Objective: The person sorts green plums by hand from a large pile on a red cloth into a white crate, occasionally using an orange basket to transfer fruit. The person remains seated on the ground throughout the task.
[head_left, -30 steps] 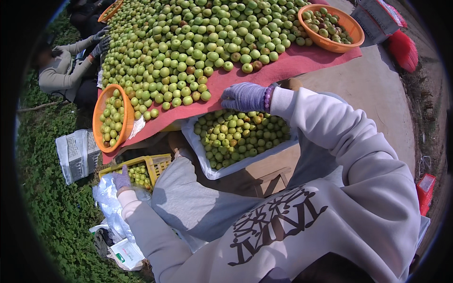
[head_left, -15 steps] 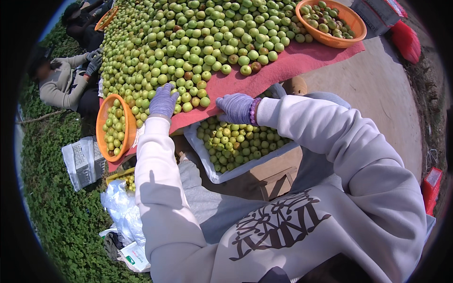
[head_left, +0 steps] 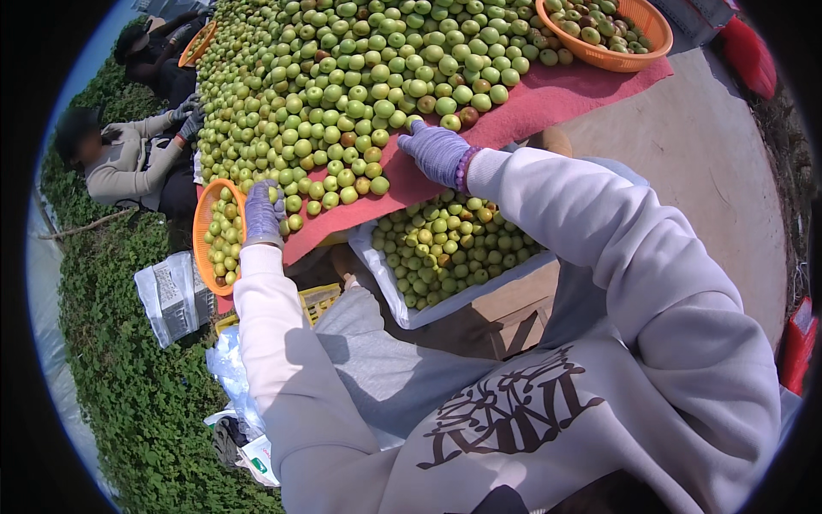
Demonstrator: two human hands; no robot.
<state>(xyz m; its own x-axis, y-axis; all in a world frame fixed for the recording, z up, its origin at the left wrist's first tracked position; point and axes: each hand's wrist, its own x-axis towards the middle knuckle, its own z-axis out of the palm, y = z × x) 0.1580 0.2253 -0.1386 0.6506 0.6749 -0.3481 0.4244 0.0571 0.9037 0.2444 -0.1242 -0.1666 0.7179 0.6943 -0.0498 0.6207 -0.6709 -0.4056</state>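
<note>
My left hand [head_left: 264, 212], in a lilac knit glove, is beside the right rim of an orange basket [head_left: 200, 224] holding green and yellowish fruits. Its fingers curl together, and whatever they hold is hidden. At the near edge of a large heap of small round green fruits [head_left: 360, 77], which look like jujubes, is my right hand [head_left: 435, 156]. It wears the same kind of glove and a purple bead bracelet [head_left: 465, 168]. Its thumb and forefinger stand apart, with the fingertips close to a green fruit [head_left: 413, 122]. The heap lies on a red cloth [head_left: 548, 107].
Below the cloth's edge, a white-lined crate [head_left: 409, 317] of fruits stands before my knees. Another orange basket [head_left: 599, 60] is at the far right. Two people [head_left: 128, 176] sit along the left side. A wrapped grey crate [head_left: 175, 295] and plastic bags [head_left: 229, 368] lie lower left.
My left hand has moved from the heap leftward and nearer to the orange basket. My right hand has risen from above the crate to the heap's edge. The view has shifted slightly.
</note>
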